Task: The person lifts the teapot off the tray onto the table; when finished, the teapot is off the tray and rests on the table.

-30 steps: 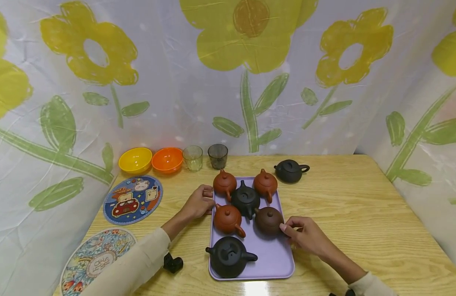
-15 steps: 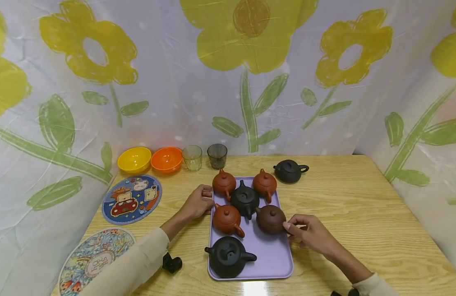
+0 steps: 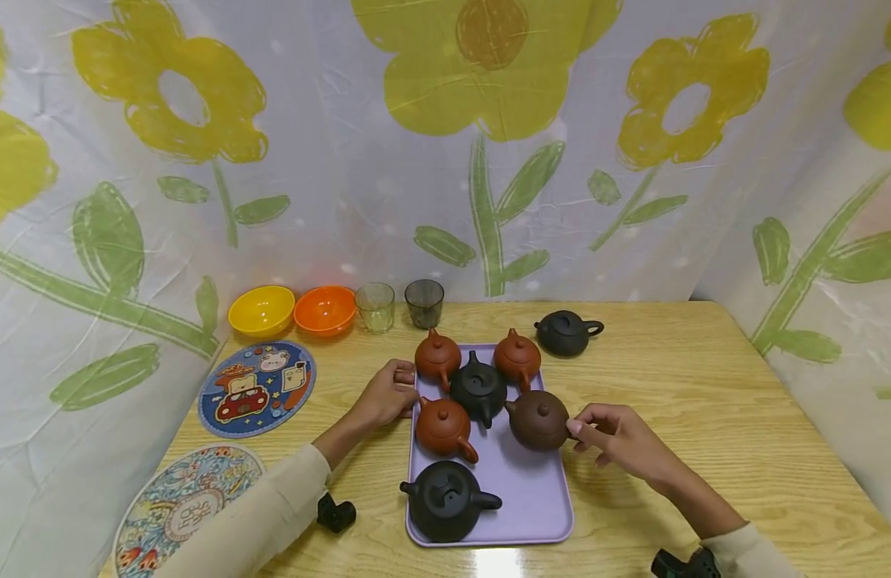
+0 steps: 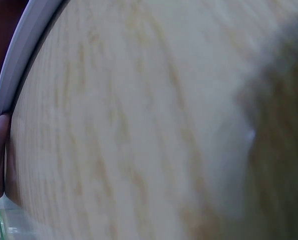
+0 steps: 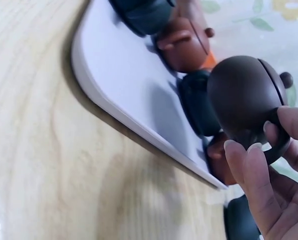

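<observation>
At the far left of the table (image 3: pixel 705 385) sit two round mats (image 3: pixel 258 388), then a yellow bowl (image 3: pixel 262 311), an orange bowl (image 3: pixel 325 310) and two glasses (image 3: pixel 375 307) by the curtain. Our left hand (image 3: pixel 384 395) has its fingers curled on the left rim of the lilac tray (image 3: pixel 532 506), holding it steady. On the tray we see three reddish teapots (image 3: pixel 438 359), a black teapot (image 3: pixel 478 388) in the middle and a larger black one (image 3: pixel 445 499) at the near end, all resting. Our right hand (image 3: pixel 619 441) pinches the dark brown teapot (image 3: pixel 538 420) by its handle; the right wrist view shows it raised clear of the tray, over the right rim. One more black teapot (image 3: pixel 565 333) stands on the bare table beyond the tray. So we judge one pot already off, one on its way out, and five left on the tray
</observation>
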`<state>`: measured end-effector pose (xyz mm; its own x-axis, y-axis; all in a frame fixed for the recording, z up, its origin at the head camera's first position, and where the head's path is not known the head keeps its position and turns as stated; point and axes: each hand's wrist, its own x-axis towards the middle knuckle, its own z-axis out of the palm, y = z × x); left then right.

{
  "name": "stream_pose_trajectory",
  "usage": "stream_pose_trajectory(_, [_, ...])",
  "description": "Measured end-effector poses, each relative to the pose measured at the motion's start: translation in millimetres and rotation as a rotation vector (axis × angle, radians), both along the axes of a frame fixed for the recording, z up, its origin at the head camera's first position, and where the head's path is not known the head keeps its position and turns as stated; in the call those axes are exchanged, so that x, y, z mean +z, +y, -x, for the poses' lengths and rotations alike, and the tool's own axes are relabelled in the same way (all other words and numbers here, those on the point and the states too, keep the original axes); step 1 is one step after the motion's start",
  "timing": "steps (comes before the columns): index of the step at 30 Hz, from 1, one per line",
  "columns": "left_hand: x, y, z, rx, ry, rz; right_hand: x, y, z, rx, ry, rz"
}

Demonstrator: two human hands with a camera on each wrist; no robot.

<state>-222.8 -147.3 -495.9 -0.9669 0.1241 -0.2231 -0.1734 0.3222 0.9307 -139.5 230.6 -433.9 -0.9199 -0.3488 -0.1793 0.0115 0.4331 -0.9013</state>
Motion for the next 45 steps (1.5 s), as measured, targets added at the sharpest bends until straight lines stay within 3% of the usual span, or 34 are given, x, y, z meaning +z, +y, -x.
stream_pose_trajectory(13, [0.2, 0, 0.7, 0.001, -0.002, -0.002, 11.6, 21, 18.5, 0.05, 0.013, -0.003])
stream_pose_trajectory(21, [0.5, 1, 0.1, -0.001, -0.01, -0.016, 8.4, 35, 31.7, 0.062, 0.007, -0.035])
stream_pose_trajectory(45, [1.7, -1, -1.2, -0.004, 0.01, -0.022, -5.3, 72, 93.8, 0.127, -0.049, -0.09])
